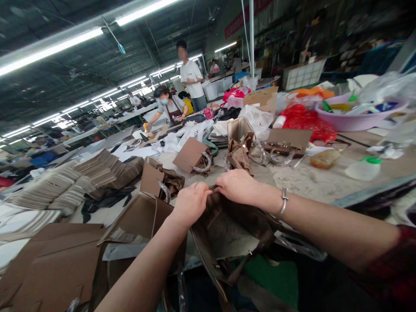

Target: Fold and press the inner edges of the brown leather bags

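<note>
A brown handbag (214,234) lies tilted at the table's near edge, its mouth facing me and its pale lining showing. My left hand (192,200) pinches the bag's far rim, fingers closed. Right beside it, my right hand (238,186) grips the same rim, and the two sets of fingertips nearly meet. The fingertips partly hide the edge they hold. Left of my left forearm stands another brown bag (139,216), open at the top. Plastic-wrapped handles (300,245) hang by the held bag's right side.
Several brown bags, including one with metal clasps (286,141), lie beyond my hands. Stacked panels (107,171) fill the left. A purple basin (349,117), red plastic bag (307,123) and green-capped bottle (364,168) sit at right. Across the table a person (172,108) works; another person (191,78) stands behind.
</note>
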`<state>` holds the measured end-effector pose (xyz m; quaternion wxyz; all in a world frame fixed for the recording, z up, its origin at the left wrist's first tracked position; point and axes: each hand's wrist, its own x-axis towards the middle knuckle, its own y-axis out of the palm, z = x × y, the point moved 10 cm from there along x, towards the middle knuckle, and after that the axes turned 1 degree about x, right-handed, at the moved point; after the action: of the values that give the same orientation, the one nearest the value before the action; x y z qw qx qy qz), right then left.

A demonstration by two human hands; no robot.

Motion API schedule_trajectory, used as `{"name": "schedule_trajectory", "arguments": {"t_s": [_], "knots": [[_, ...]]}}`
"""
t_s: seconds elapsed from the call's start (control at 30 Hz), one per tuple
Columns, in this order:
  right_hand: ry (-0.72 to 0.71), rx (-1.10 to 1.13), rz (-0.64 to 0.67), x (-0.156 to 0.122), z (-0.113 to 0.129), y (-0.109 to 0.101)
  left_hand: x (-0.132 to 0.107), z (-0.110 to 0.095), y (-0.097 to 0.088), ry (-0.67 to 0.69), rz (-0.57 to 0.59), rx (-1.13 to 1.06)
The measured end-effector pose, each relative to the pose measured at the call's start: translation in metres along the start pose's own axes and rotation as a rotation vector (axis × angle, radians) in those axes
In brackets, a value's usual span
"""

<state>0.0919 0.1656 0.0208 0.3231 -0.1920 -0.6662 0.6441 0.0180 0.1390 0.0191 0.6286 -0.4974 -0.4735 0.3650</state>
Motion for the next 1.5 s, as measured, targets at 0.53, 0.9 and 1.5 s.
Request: {"name": "schedule_trajectory", "arguments": {"t_s": [0.53,0.9,1.5], "knots": [[0.050,-0.002,-0.002,-0.002,-0.007,-0.001,-0.019,0.019,0.005,-0.097,0.241,-0.100],[0.115,0.017,0.012,-0.021,-0.018,0.001,-0.009,0.002,-0.005,-0.044,0.118,-0.122],[0.160,0.002,-0.034,-0.021,-0.013,-0.001,-0.021,-0.026,-0.028,-0.011,-0.175,0.055]]}}
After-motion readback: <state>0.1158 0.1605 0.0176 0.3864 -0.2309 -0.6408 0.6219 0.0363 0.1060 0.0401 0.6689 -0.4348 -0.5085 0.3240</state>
